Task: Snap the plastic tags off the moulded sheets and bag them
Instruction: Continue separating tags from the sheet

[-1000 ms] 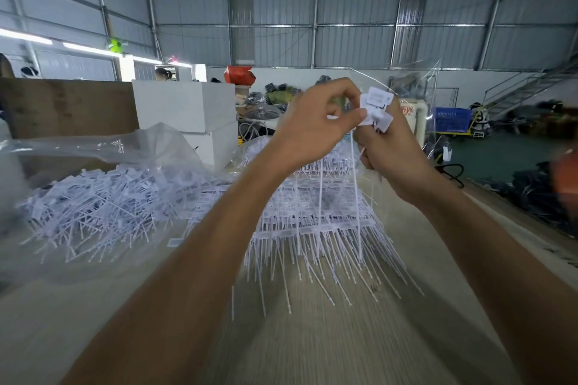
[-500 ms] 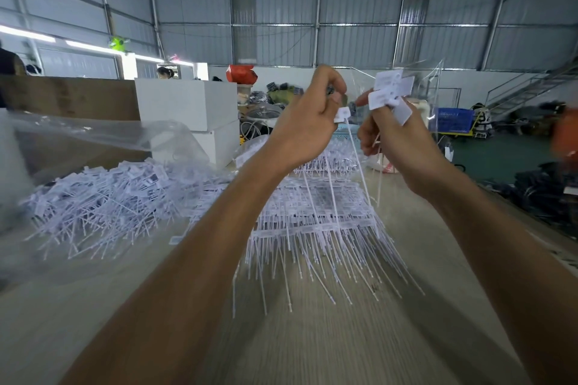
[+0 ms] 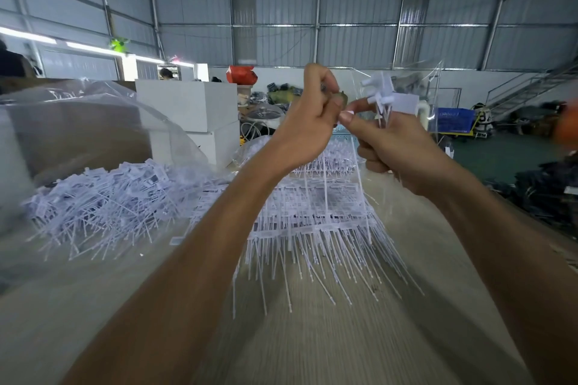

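While R hand (image 3: 403, 153) holds them, tags (image 3: 391, 97) white, flat, w/ thin stems.

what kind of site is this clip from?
Most likely a factory or warehouse hall: corrugated metal walls and roof on steel framing, a metal staircase at the right, and bulk white plastic tags heaped in a clear bag on the worktable.
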{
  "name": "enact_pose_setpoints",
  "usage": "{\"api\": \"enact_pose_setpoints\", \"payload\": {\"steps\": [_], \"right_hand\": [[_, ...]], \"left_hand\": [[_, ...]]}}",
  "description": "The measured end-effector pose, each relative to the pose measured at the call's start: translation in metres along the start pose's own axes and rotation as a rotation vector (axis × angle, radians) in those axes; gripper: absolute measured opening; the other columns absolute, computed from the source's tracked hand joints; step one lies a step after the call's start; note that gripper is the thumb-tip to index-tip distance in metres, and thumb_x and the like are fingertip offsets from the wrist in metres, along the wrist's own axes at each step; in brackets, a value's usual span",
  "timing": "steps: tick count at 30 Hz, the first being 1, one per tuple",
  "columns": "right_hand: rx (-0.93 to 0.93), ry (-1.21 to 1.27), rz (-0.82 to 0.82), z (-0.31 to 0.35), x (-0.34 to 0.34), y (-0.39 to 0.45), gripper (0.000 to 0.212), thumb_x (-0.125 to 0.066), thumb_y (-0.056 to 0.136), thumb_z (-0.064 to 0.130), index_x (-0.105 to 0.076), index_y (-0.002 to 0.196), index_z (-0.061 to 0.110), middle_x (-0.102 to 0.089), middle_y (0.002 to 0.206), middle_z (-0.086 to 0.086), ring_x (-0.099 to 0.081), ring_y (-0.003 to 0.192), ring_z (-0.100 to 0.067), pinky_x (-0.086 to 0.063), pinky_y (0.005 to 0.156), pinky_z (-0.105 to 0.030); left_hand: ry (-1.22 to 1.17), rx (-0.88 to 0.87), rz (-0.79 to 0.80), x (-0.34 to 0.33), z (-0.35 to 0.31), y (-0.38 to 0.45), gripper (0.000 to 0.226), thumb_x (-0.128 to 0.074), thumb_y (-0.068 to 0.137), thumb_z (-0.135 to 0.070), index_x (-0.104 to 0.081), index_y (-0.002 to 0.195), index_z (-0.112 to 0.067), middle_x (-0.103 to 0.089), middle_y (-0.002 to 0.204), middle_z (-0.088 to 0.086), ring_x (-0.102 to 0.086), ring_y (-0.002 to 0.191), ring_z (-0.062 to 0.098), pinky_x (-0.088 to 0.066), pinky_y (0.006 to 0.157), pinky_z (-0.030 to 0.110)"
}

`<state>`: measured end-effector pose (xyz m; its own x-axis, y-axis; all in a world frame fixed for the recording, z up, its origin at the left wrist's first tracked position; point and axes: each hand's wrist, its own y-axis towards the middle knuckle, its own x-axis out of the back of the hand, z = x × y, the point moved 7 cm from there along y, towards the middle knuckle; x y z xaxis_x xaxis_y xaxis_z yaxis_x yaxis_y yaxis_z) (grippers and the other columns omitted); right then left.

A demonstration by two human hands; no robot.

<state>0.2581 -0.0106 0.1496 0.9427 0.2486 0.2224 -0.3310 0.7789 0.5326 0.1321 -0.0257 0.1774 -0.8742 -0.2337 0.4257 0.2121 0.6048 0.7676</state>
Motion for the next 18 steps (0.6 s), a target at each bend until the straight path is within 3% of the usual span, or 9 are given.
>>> {"api": "enact_pose_setpoints", "payload": {"steps": [2,4,6,8,9,11,14,18], "right_hand": [[-0.024,-0.047,0.02,-0.003,0.0,0.0,0.02,-0.065,0.098,0.029,-0.063,0.104,0.01,-0.03,0.063,0.002,-0.021,0.049,-0.011,-0.021,0.043,-0.024],[-0.046,-0.106,0.001,-0.005,0.004,0.001,0.032,-0.066,0.098,0.025,-0.058,0.105,-0.005,-0.037,0.061,0.001,-0.027,0.047,-0.009,-0.024,0.043,-0.023],[-0.025,-0.115,-0.009,-0.002,0.006,0.0,0.022,-0.066,0.098,0.021,-0.062,0.094,0.0,-0.051,0.061,0.002,-0.032,0.045,-0.006,-0.027,0.042,-0.023],[0.026,-0.079,-0.038,0.005,0.008,0.0,0.009,-0.066,0.097,0.015,-0.062,0.094,0.008,-0.061,0.069,-0.004,-0.036,0.044,-0.005,-0.029,0.041,-0.022],[0.048,-0.06,-0.052,0.007,0.009,0.0,0.007,-0.065,0.097,0.012,-0.06,0.098,0.008,-0.062,0.073,-0.009,-0.036,0.044,-0.005,-0.028,0.041,-0.021],[0.07,0.006,-0.069,0.008,0.01,0.001,0.01,-0.063,0.097,0.008,-0.057,0.105,0.009,-0.06,0.075,-0.014,-0.033,0.043,-0.006,-0.026,0.041,-0.019],[0.074,0.094,-0.086,0.008,0.014,0.003,0.01,-0.061,0.099,0.007,-0.057,0.107,0.012,-0.059,0.075,-0.011,-0.029,0.045,-0.007,-0.024,0.041,-0.02],[0.062,0.169,-0.071,0.004,0.017,0.005,0.011,-0.06,0.099,0.009,-0.061,0.109,0.014,-0.061,0.075,-0.008,-0.026,0.045,-0.008,-0.024,0.04,-0.018]], "left_hand": [[-0.012,-0.008,0.003,0.0,0.0,-0.001,0.013,-0.041,0.106,-0.013,-0.03,0.111,-0.016,-0.055,0.084,0.027,-0.055,0.072,0.037,-0.046,0.066,0.052],[-0.01,-0.016,0.007,-0.002,-0.002,-0.001,0.014,-0.043,0.106,-0.014,-0.03,0.11,-0.017,-0.056,0.089,0.031,-0.058,0.08,0.043,-0.048,0.071,0.058],[0.012,-0.011,0.003,-0.002,-0.001,-0.001,0.014,-0.046,0.106,-0.019,-0.032,0.109,-0.017,-0.059,0.087,0.025,-0.058,0.076,0.039,-0.048,0.068,0.055],[0.041,0.005,-0.026,0.001,0.002,0.001,0.015,-0.047,0.106,-0.027,-0.04,0.107,-0.014,-0.056,0.075,0.005,-0.051,0.063,0.022,-0.043,0.06,0.042],[0.047,0.014,-0.042,0.003,0.003,0.001,0.017,-0.046,0.106,-0.031,-0.045,0.104,-0.014,-0.052,0.072,-0.003,-0.045,0.061,0.015,-0.04,0.061,0.036],[0.116,0.042,-0.065,0.005,0.006,0.001,0.021,-0.043,0.106,-0.037,-0.05,0.096,-0.02,-0.051,0.071,-0.008,-0.045,0.064,0.012,-0.042,0.074,0.037],[0.294,0.088,-0.129,0.013,0.009,-0.002,0.029,-0.039,0.107,-0.043,-0.053,0.09,-0.024,-0.054,0.068,-0.009,-0.057,0.073,0.015,-0.039,0.1,0.044],[0.232,0.079,-0.164,0.019,0.007,-0.002,0.038,-0.045,0.106,-0.037,-0.061,0.085,-0.009,-0.065,0.075,0.011,-0.064,0.077,0.028,-0.05,0.089,0.05]]}}
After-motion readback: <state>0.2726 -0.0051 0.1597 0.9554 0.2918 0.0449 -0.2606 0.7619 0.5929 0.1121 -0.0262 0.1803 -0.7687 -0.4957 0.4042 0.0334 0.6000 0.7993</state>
